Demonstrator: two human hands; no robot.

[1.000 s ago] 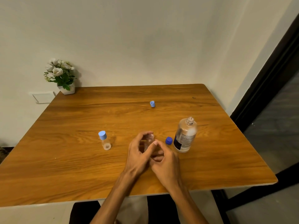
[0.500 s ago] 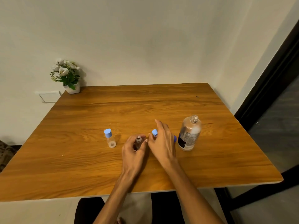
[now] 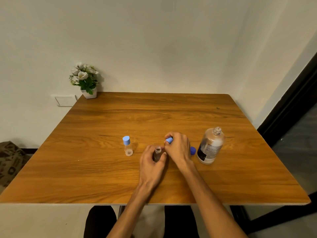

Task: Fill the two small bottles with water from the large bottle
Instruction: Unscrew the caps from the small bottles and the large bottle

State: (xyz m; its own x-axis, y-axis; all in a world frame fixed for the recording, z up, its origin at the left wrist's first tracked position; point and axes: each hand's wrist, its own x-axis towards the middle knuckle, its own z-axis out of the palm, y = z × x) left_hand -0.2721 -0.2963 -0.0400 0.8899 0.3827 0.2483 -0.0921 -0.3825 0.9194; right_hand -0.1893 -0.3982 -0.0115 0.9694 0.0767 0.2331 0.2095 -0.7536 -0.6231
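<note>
My left hand (image 3: pixel 151 163) grips a small clear bottle (image 3: pixel 157 152) that stands uncapped on the wooden table (image 3: pixel 103 169). Just right of its mouth, my right hand (image 3: pixel 179 148) pinches a light blue cap (image 3: pixel 169 140). A second small bottle (image 3: pixel 127 146), capped in light blue, stands to the left, apart from my hands. The large clear bottle (image 3: pixel 210 146) stands open at the right. Its dark blue cap (image 3: pixel 193 150) lies on the table between it and my right hand.
A small pot of white flowers (image 3: pixel 85 79) sits at the table's far left corner against the wall. A dark doorway frame (image 3: pixel 295 103) runs along the right. A patterned bag (image 3: pixel 8 162) lies on the floor to the left.
My right hand reached out to the light blue cap lying farther back on the table, picked it up and brought it back beside the open small bottle. My left hand stayed on that bottle.
</note>
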